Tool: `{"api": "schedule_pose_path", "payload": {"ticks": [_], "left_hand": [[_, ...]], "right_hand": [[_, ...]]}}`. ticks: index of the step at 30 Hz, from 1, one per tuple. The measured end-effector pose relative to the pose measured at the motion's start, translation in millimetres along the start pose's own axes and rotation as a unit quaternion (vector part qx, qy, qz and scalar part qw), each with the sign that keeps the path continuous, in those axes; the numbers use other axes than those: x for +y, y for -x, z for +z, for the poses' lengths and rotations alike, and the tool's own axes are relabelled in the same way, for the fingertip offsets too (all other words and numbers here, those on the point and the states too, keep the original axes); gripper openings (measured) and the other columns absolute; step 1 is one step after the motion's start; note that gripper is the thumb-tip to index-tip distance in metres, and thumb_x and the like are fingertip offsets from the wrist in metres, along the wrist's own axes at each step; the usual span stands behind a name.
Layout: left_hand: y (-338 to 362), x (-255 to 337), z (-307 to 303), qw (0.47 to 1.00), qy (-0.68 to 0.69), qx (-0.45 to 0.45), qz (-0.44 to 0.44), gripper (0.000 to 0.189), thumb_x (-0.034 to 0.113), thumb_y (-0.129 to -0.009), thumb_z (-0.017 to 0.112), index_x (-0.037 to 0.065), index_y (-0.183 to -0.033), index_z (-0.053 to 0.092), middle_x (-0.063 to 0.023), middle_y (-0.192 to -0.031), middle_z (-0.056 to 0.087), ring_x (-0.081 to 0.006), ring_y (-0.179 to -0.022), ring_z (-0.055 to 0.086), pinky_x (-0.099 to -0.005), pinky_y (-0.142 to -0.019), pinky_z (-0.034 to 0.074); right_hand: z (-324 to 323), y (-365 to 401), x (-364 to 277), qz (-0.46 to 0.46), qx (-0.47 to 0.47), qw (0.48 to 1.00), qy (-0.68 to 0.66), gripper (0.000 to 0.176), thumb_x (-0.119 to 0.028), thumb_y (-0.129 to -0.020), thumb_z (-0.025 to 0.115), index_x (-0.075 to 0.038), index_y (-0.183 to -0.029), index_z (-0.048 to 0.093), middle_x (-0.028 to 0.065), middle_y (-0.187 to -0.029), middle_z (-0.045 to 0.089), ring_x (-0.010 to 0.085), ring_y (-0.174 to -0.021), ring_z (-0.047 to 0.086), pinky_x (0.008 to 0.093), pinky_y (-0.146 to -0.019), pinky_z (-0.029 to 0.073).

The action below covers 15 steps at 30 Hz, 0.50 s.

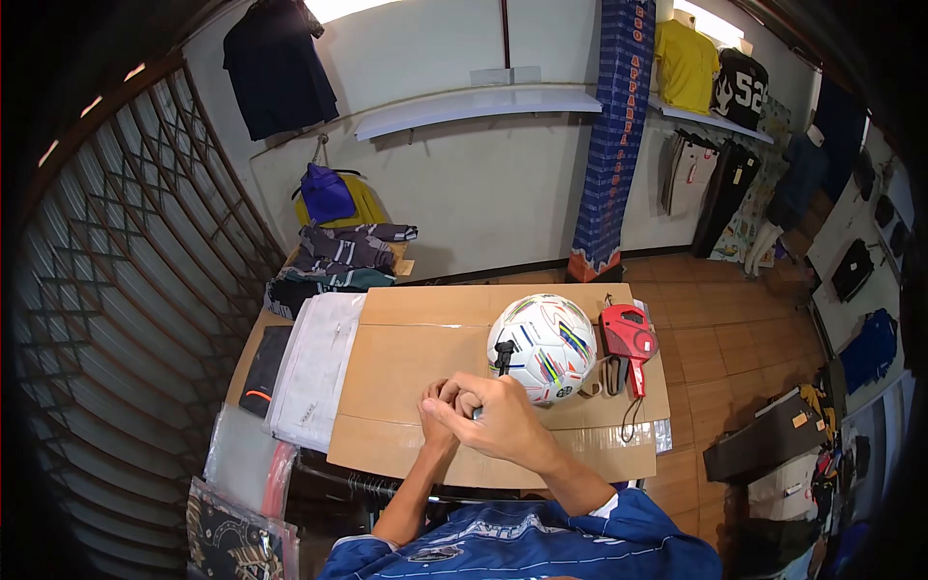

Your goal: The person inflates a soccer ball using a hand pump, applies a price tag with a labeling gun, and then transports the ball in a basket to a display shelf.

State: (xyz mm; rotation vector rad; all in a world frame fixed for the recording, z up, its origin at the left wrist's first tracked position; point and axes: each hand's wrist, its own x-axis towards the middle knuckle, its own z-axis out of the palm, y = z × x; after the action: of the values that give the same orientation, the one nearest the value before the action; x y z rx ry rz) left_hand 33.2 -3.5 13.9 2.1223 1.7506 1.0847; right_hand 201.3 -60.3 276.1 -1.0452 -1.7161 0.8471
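Observation:
My two hands meet over the cardboard-covered table, just to the near left of a white football (537, 338) with coloured markings. My right hand (503, 420) is closed, its fingers curled against the left. A slim black-ended tool (504, 356) rises from behind the right hand and overlaps the ball in this view; its lower part is hidden. My left hand (437, 414) is also closed, and whatever lies in its fingers is covered. A small bluish bit (477, 413) shows between the hands. Right of the ball lies a red handheld tool (630, 336) with a dark strap.
The cardboard sheet (406, 358) lies under the ball. Plastic-wrapped white packs (314, 372) and a dark folded garment (266, 367) are at the left, folded clothes (348, 253) behind. A folding metal gate (126, 261) stands left, a blue pillar (612, 145) beyond the table.

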Motion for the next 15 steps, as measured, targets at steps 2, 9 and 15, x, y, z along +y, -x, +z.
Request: {"api": "schedule_pose_path", "payload": {"ticks": [2, 9, 15], "left_hand": [[-5.8, 2.1, 1.1, 1.000, 0.020, -0.008, -0.020, 0.036, 0.034, -0.094, 0.068, 0.012, -0.122, 0.068, -0.0097, -0.129, 0.063, -0.0322, -0.127, 0.054, -0.0516, -0.106, 0.040], [8.7, -25.3, 27.9, 0.935, 0.343, -0.025, -0.091, 0.034, 0.034, -0.093, 0.069, 0.013, -0.119, 0.067, -0.0077, -0.126, 0.064, -0.0303, -0.128, 0.053, -0.0505, -0.108, 0.037], [11.4, -69.3, 59.4, 0.976, 0.213, 0.015, -0.037, 0.032, 0.034, -0.094, 0.068, 0.012, -0.118, 0.066, -0.0070, -0.124, 0.063, -0.0304, -0.128, 0.052, -0.0498, -0.107, 0.036]], "right_hand": [[11.1, -4.4, 17.2, -0.004, 0.016, 1.000, 0.008, 0.029, -0.031, -0.092, 0.079, -0.004, -0.084, 0.074, 0.0173, -0.061, 0.067, 0.0351, -0.057, 0.070, 0.0413, -0.053, 0.053], [61.0, -1.0, 81.1, 0.003, 0.045, 0.998, 0.041, 0.024, -0.028, -0.091, 0.076, -0.004, -0.086, 0.075, 0.0169, -0.065, 0.069, 0.0323, -0.058, 0.071, 0.0403, -0.055, 0.054], [84.2, 0.2, 116.5, 0.007, 0.047, 0.998, 0.051, 0.033, -0.033, -0.092, 0.077, -0.003, -0.082, 0.072, 0.0206, -0.068, 0.070, 0.0411, -0.067, 0.072, 0.0482, -0.060, 0.056]]}}
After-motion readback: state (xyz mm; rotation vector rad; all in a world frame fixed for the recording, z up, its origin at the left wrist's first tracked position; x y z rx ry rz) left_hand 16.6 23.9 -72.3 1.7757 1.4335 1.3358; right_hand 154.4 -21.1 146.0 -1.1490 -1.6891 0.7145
